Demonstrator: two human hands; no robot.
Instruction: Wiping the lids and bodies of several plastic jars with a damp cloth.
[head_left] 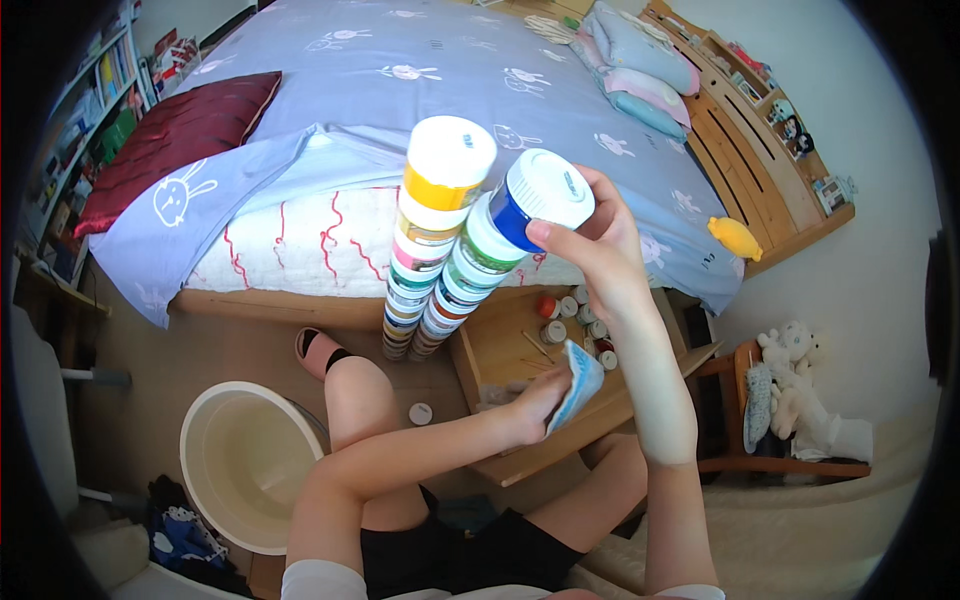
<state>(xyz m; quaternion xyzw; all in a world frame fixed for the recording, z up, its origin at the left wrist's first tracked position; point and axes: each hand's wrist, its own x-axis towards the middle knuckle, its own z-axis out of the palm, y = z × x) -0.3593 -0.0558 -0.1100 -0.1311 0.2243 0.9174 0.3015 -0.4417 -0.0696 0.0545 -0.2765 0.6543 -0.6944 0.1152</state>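
Note:
Two tall stacks of small round jars with white lids and coloured labels rise side by side from the floor. At the top of the left stack is a yellow-labelled jar point(441, 178). My right hand point(605, 240) grips a blue-labelled jar point(545, 190) at the top of the right stack, thumb on its near side and fingers behind. Whether it rests on the jar below I cannot tell. Lower down, over the open wooden drawer point(560, 447), my left hand point(545, 402) is closed on a folded blue cloth point(578, 385).
Several more jars point(590, 325) and thin sticks lie in the drawer. On the floor are a white round lid or jar point(420, 412) and a large cream bucket point(200, 470). Behind the stacks stands a bed point(400, 90). A wooden chair point(735, 400) with plush toys is at right.

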